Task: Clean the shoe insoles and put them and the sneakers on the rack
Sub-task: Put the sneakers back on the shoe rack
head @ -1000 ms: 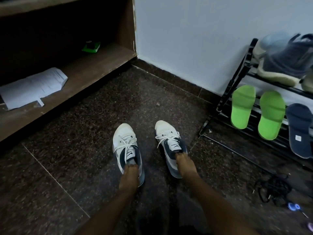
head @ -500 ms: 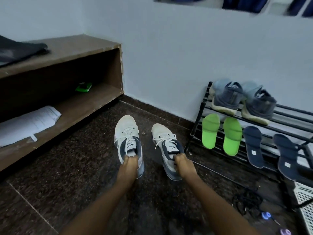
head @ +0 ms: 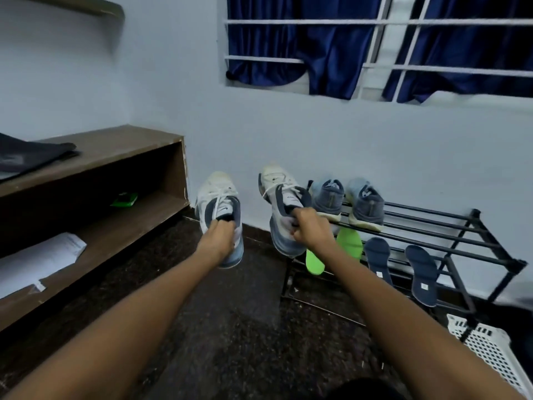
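Note:
Two white sneakers with navy collars hang in the air, toes up. My left hand [head: 217, 239] grips the heel of the left white sneaker [head: 217, 194]. My right hand [head: 310, 230] grips the heel of the right white sneaker [head: 278, 192], right beside the left end of the black metal shoe rack [head: 450, 226]. On the rack's top tier stands a pair of grey-blue sneakers [head: 347, 200]. Leaning on the lower tier are two green insoles [head: 349, 241] and two navy insoles [head: 424, 269]; my right forearm hides part of the green ones.
A brown wooden shelf unit [head: 95, 157] stands at the left with white papers [head: 37, 259], a green item [head: 124, 199] and a dark cloth [head: 26, 154] on top. A white perforated basket [head: 490, 350] sits at the lower right. Dark speckled floor lies below; a barred window with blue curtains [head: 331, 47] is above.
Both hands have lifted the white sneakers off the floor and carried them up toward the rack. The camera view has tilted upward, bringing the window into sight.

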Action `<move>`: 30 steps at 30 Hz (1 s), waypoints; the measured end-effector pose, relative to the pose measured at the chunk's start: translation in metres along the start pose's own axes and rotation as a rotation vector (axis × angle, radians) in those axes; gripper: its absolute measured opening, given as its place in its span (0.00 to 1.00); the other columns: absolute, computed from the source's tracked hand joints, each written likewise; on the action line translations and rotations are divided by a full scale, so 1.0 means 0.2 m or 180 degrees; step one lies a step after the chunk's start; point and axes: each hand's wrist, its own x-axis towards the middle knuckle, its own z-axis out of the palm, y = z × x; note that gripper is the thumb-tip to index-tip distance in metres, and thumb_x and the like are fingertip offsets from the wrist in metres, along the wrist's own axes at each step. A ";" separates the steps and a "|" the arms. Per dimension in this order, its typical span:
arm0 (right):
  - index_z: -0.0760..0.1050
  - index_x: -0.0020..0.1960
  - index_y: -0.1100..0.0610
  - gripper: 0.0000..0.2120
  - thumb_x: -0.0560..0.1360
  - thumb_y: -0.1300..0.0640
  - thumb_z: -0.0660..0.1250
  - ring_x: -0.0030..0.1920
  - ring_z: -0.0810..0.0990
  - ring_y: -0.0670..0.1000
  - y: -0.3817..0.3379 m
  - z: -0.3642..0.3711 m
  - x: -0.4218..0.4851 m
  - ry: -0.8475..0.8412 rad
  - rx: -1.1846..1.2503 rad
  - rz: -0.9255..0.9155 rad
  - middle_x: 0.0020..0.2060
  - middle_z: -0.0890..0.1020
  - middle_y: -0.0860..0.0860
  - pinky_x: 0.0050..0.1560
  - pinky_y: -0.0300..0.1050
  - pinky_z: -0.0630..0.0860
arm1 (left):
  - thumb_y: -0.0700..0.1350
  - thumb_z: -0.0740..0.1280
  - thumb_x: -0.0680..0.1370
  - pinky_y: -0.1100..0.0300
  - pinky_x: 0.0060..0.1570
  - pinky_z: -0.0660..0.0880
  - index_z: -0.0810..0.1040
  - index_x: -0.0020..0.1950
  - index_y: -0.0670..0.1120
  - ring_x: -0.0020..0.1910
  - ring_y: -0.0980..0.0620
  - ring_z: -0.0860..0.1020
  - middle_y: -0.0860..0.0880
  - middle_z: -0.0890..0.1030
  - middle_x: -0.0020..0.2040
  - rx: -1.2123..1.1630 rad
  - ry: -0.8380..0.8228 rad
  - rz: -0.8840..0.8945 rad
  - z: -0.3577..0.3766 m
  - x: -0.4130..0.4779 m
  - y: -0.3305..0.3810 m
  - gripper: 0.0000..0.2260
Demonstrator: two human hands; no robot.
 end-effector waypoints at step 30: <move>0.72 0.41 0.61 0.06 0.74 0.59 0.61 0.45 0.76 0.61 1.40 -0.66 -0.44 0.0558 -0.0351 0.1714 0.43 0.78 0.59 0.37 0.45 0.66 | 0.36 0.61 0.75 0.56 0.46 0.66 0.63 0.35 0.47 0.50 0.43 0.74 0.48 0.73 0.37 -0.0151 -0.0176 0.1965 -0.02 0.41 1.83 0.13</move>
